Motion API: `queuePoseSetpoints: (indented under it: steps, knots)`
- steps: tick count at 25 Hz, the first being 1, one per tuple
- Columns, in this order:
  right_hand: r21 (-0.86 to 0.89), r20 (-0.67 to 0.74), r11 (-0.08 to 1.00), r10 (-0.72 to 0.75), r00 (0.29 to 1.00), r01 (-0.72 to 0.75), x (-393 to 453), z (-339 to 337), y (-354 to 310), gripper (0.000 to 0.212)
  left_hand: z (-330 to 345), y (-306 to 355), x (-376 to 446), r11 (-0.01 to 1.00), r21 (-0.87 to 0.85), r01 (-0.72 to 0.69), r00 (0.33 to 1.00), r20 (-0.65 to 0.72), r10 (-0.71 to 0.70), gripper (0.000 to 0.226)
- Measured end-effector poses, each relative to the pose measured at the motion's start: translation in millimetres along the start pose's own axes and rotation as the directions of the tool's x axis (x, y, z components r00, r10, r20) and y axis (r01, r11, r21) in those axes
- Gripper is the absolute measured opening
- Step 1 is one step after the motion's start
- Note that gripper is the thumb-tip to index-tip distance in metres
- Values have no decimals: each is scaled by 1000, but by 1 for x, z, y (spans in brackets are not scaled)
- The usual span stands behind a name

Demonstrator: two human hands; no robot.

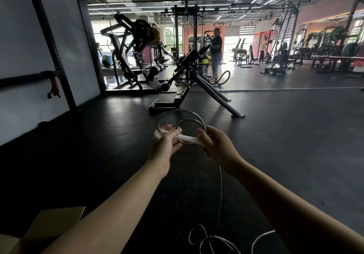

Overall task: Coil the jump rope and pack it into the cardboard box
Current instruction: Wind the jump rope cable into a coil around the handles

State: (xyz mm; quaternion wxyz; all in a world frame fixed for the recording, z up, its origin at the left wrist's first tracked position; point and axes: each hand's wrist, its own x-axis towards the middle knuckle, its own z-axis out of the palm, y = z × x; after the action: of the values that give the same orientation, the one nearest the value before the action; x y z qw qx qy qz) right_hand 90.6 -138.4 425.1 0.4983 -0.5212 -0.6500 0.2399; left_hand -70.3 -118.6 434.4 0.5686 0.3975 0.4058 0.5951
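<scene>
A grey jump rope [182,114] forms two loops in the air in front of me. Its white handle [187,138] lies between my hands. My right hand [213,145] is closed around the handle's right end and the gathered loops. My left hand [167,138] is blurred, its fingers spread, touching the handle's left end and the loop. The rest of the rope [220,194] hangs down from my right hand to the floor, where it lies in loose curls [208,238]. The cardboard box [49,222] stands at the lower left, partly behind my left forearm.
Black rubber gym floor [285,135] all around. A black bench machine [189,88] stands just beyond my hands. More weight machines fill the back. A person [216,54] stands by a yellow vacuum in the distance. A white wall with a rack upright [49,43] is on the left.
</scene>
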Motion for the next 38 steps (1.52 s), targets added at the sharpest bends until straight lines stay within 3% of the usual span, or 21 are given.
queuePoseSetpoints:
  steps: [2,3,4,5,7,9,11,13,16,19,22,25,28,31,34,38]
  knots:
    - [-177,105,984,29,994,-10,5,-13,-7,35,-18,20,3,957,226,-185,981,-11,192,59]
    - [-245,153,970,37,988,1,7,-20,-10,35,-24,31,6,853,415,-317,948,109,299,69]
    - [-294,199,956,48,979,13,8,-24,-14,34,-28,42,10,685,581,-440,898,300,322,75]
    - [-325,244,945,57,968,26,10,-28,-19,33,-25,52,9,503,682,-531,844,482,237,81]
    - [-377,316,924,66,946,62,13,-31,-29,30,-9,64,5,232,756,-612,775,632,-11,90]
    - [-417,346,903,50,937,106,16,-33,-39,26,9,66,3,126,762,-635,753,647,-119,86]
    - [-415,322,902,22,946,121,16,-36,-45,31,17,60,4,168,781,-602,771,623,-132,60]
    - [-282,307,957,17,952,74,12,-40,-45,40,16,51,4,303,780,-548,789,602,-125,32]
    - [110,317,993,9,948,-46,5,-49,-40,44,14,45,-2,537,690,-486,765,633,-120,25]
    - [243,295,959,73,953,-149,2,-61,-24,56,10,47,-9,675,615,-407,810,585,-44,25]
    - [243,237,948,146,961,-204,0,-69,-3,69,7,44,-6,828,431,-359,890,426,164,24]
    - [329,177,928,122,977,-176,-7,-54,-1,65,21,31,-5,966,96,-240,967,105,230,18]
    - [389,68,915,90,994,-110,-11,-17,-19,66,40,16,-6,981,-113,-155,983,-113,143,22]
    - [459,-60,884,129,990,-88,-8,8,-27,60,49,11,-10,978,-190,-84,983,-176,50,24]
    - [434,-66,896,139,988,-97,-4,9,-20,53,38,10,-8,984,-177,-16,996,-87,1,22]
    - [217,9,974,69,998,-69,-1,-4,-15,51,2,18,3,997,-18,79,990,115,-77,33]
